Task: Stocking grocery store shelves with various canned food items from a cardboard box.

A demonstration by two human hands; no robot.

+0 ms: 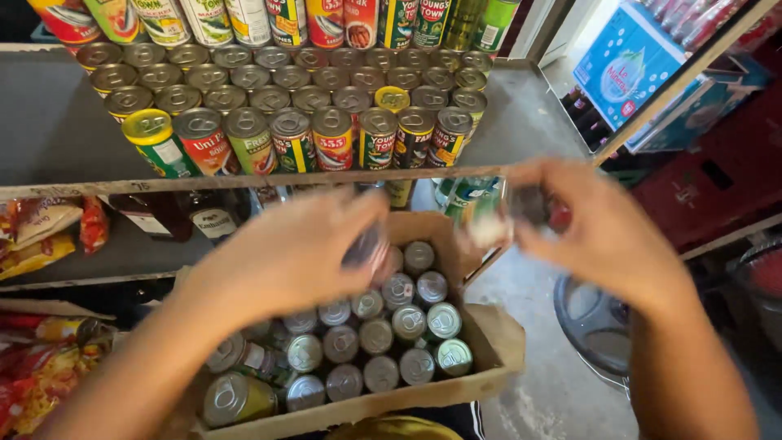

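My left hand (289, 248) hovers over an open cardboard box (495, 342) full of upright tin cans (383, 334), its fingers closed around a blurred can (368, 247). To the right of the box my right hand (599, 228) is raised, gripping another blurred can (533, 205) with a red patch. Both hands are just below the front edge of a grey shelf (49, 122) stacked with rows of tin cans (309, 106) with colourful labels.
Snack packets (37, 232) lie on a lower shelf at left, with more bags (41, 367) below them. Dark bottles (175, 213) stand under the can shelf. At right are a red crate (717, 175), a blue carton (623, 65) and a round basin (590, 314) on the concrete floor.
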